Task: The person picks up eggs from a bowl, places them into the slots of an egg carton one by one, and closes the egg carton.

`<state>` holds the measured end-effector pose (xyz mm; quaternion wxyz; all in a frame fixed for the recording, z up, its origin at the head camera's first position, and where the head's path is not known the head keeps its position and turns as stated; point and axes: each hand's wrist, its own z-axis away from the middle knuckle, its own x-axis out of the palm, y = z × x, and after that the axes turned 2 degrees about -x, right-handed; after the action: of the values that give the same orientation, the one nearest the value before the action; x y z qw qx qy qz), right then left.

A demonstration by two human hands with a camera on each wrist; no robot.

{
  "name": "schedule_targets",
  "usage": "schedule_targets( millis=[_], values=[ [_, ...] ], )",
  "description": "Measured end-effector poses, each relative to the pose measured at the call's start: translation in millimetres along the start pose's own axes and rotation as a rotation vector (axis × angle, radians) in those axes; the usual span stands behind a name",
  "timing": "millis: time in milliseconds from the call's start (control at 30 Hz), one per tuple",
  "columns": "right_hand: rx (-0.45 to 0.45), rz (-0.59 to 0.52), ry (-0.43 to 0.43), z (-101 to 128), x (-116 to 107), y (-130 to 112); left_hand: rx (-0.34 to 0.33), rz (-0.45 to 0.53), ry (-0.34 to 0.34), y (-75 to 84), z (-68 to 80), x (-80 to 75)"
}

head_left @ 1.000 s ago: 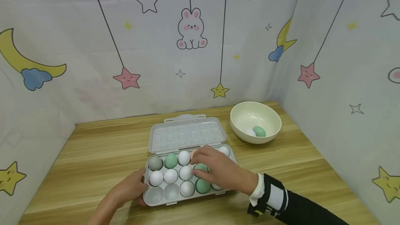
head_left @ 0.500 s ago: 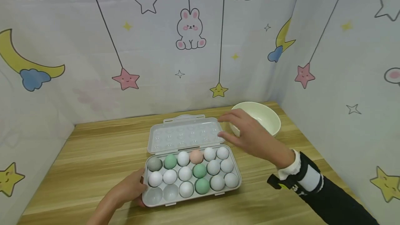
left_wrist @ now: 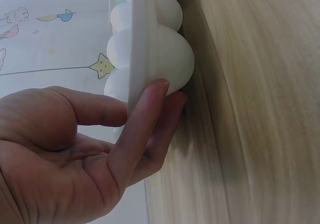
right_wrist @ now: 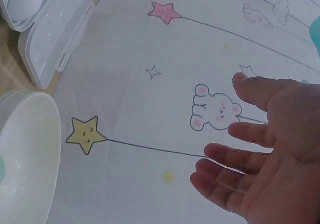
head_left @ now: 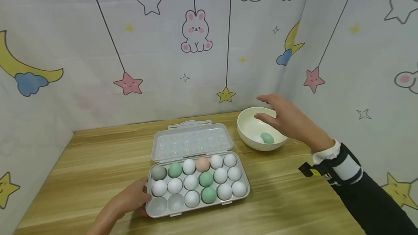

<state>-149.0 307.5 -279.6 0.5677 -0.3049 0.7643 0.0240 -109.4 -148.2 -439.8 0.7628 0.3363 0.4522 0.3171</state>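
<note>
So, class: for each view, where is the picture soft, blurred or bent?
Head view: sharp, evenly lit, walls bowed towards the edges. Left wrist view: the hand and tray sit very close, table grain smeared. Right wrist view: the hand slightly soft, bowl rim clear.

Egg tray (head_left: 243, 195): translucent white plastic, dimpled clear lid (head_left: 191, 140). Eggs mostly white; three green (head_left: 206, 179), one grey (head_left: 158, 172), one pale pink (head_left: 202, 164). Bowl (head_left: 245, 130) cream, holding one green egg (head_left: 267, 138) and one white. Table (head_left: 98, 155): light wood grain. Backdrop (head_left: 98, 46): white cloth printed with stars, moons, bunnies, clouds. Right sleeve (head_left: 369, 198) black, white cuff.
</note>
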Motion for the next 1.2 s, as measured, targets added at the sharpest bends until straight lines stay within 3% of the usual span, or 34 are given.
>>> schedule_targets(
  millis=[267, 633, 933, 1200],
  values=[
    [0.102, 0.042, -0.111, -10.8, 4.6, 33.3, -0.009, 0.017, -0.015, -2.9, 0.4, -1.5],
    [0.196, 0.015, -0.228, -17.5, 38.5, 91.4, 0.015, 0.064, -0.054, -7.1, 1.4, -4.6],
    [0.173, 0.05, -0.315, -17.6, 60.9, 121.0, 0.048, 0.094, -0.071, -4.9, 1.4, -9.3],
    [0.17, 0.049, -0.438, -17.7, 78.8, 129.6, -0.017, 0.072, 0.007, 4.5, 2.2, -9.3]
  ],
)
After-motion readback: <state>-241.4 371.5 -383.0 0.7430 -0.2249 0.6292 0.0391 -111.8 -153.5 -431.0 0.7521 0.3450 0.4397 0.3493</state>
